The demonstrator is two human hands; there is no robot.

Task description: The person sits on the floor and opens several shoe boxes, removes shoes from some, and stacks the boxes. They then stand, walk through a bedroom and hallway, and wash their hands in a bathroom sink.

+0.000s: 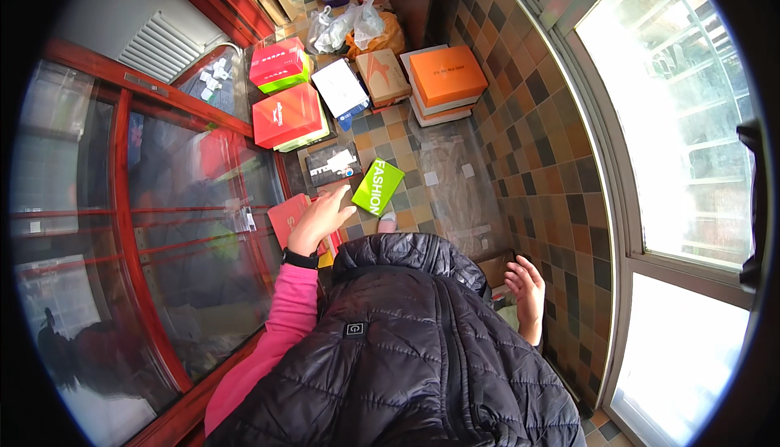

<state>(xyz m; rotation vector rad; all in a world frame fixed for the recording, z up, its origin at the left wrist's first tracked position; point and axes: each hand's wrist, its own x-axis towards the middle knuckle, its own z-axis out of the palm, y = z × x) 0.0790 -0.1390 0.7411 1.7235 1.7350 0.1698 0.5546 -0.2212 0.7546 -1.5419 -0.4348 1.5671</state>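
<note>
My left hand [323, 218] is empty, its thumb and fingers spread, above the floor beside a red box [287, 215]. Just past its fingertips are a black box [332, 165] with white patches and a bright green shoebox [378, 187] that bears large white lettering. The green box lies at an angle on the tiles. Low on the other side, my right hand [528, 293] hangs near the tiled wall, palm partly turned in and holding nothing. An open cardboard box [495, 267] shows partly beside it; my black quilted vest [426, 337] hides the rest.
Shoeboxes are stacked ahead: red [286, 115], white [340, 88], brown [382, 75] and orange [449, 75]. Behind them sit plastic bags [350, 27]. A clear plastic sheet [454, 185] covers floor at right. Red-framed glass doors [125, 203] stand left, a window [664, 118] right.
</note>
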